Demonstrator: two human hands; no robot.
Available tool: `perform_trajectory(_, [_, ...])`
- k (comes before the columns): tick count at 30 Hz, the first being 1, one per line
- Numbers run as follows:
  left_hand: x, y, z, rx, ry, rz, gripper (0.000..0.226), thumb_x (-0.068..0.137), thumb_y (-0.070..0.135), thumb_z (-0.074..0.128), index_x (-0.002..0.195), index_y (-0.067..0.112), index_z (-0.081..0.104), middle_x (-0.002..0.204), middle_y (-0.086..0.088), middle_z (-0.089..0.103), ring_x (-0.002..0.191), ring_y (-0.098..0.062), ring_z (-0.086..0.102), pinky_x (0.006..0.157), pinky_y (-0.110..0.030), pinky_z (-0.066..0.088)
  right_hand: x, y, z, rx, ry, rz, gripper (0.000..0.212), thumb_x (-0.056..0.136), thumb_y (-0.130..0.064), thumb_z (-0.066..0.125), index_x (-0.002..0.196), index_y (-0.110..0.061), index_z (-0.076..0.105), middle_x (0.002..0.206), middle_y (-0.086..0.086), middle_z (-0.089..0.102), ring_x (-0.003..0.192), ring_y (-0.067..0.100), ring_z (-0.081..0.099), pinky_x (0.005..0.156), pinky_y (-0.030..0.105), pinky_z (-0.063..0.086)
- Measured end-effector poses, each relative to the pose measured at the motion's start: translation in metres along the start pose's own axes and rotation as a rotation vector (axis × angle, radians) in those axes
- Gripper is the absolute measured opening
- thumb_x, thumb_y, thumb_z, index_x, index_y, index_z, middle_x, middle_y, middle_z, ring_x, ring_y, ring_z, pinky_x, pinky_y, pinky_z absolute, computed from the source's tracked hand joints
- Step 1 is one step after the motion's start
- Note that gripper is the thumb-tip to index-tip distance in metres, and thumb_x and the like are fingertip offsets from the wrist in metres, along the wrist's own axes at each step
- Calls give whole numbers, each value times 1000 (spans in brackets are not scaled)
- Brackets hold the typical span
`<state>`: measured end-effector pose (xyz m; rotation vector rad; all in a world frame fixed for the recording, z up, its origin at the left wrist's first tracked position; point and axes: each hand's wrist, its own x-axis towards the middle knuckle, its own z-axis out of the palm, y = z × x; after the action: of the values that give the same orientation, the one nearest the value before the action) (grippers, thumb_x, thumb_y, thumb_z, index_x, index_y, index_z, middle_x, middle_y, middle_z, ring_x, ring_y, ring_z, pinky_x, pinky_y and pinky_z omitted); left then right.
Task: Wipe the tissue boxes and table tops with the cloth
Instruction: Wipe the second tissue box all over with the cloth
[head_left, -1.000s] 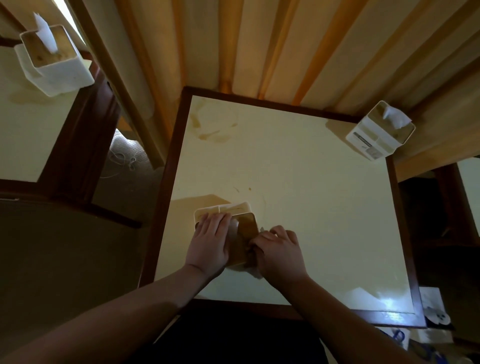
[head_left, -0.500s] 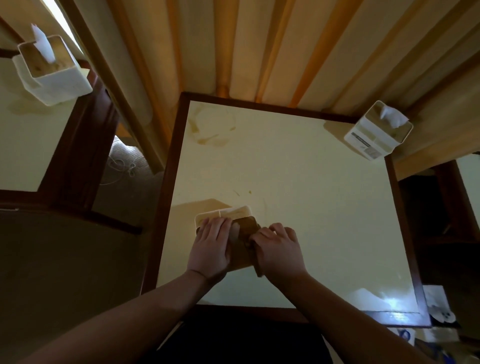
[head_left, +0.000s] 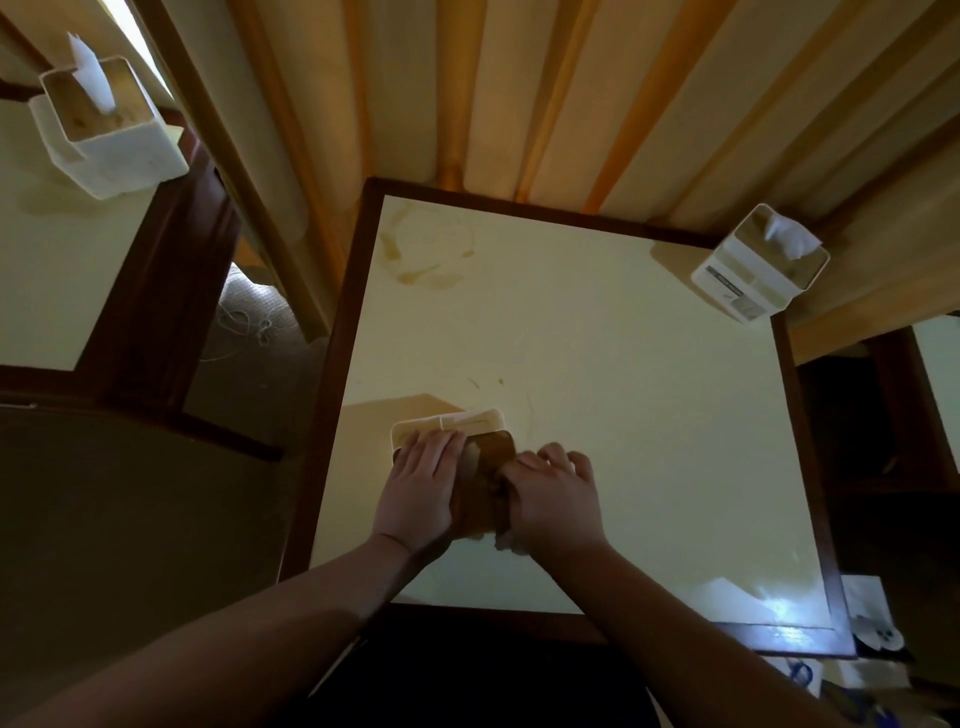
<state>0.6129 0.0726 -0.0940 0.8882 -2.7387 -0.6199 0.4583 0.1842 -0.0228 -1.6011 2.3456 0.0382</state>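
- Near the table's (head_left: 597, 364) front-left edge: tissue box (head_left: 470, 421), step in hand looks like wiping its top.
- Left hand (head_left: 418, 488) flat on box, fingers straight and together, steadying.
- Right hand (head_left: 553, 501) curled, knuckles up, gripping cloth (head_left: 504, 543) against box.
- Next: probably the sides, then table top stains.

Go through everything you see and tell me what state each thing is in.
Near tissue box: held under both hands.
Left hand: flat on the box.
Right hand: gripping the cloth.
Corner tissue box: upright, tissue sticking out.
Table: stained at far left corner.
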Motion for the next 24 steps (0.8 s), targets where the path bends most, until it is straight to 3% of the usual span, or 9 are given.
perform_trajectory(4, [-1, 9, -8, -59, -11, -65, 51, 105, 34, 33, 143, 6, 52, 138, -15, 59, 132, -37, 54, 123, -52, 27, 30, -8, -1, -28, 124, 35, 12, 74, -28, 80, 83, -32, 73, 87, -12, 71, 98, 24, 63, 90, 46, 49])
perform_trajectory(8, [0, 16, -15, -23, 55, 13, 44, 107, 36, 32, 138, 9, 47, 126, -18, 65, 119, -40, 62, 112, -59, 41, 42, -12, -2, -50, 120, 56, 20, 72, -27, 82, 89, -32, 75, 91, -11, 72, 101, 25, 63, 90, 47, 48])
perform_trajectory(12, [-1, 11, -10, -52, -41, -95, 61, 108, 43, 20, 142, 5, 55, 136, -15, 60, 129, -39, 56, 121, -54, 31, 27, -8, -4, -57, 68, 12, 17, 77, -25, 77, 92, -30, 72, 99, -10, 72, 108, 25, 61, 94, 46, 44])
perform_trajectory(15, [-2, 9, -9, -73, -55, -112, 58, 104, 38, 28, 146, 6, 53, 142, -13, 56, 136, -37, 51, 124, -52, 26, 10, -1, -7, -62, -112, -30, 40, 68, -38, 87, 101, -28, 69, 110, -11, 69, 116, 22, 54, 100, 45, 37])
perform_trajectory(19, [-2, 6, -6, -46, -43, -76, 58, 97, 33, 35, 144, 5, 54, 139, -15, 59, 132, -39, 55, 120, -56, 30, -14, 4, -4, -102, -102, -77, 49, 47, -42, 99, 82, -30, 66, 89, -13, 68, 92, 21, 63, 82, 42, 51])
perform_trajectory(24, [-2, 5, -5, -35, -14, -53, 58, 93, 30, 38, 141, 2, 56, 136, -16, 60, 128, -39, 58, 118, -55, 33, -33, 8, 9, -102, 92, -154, 30, 64, -27, 92, 77, -32, 65, 81, -14, 67, 84, 19, 64, 77, 39, 54])
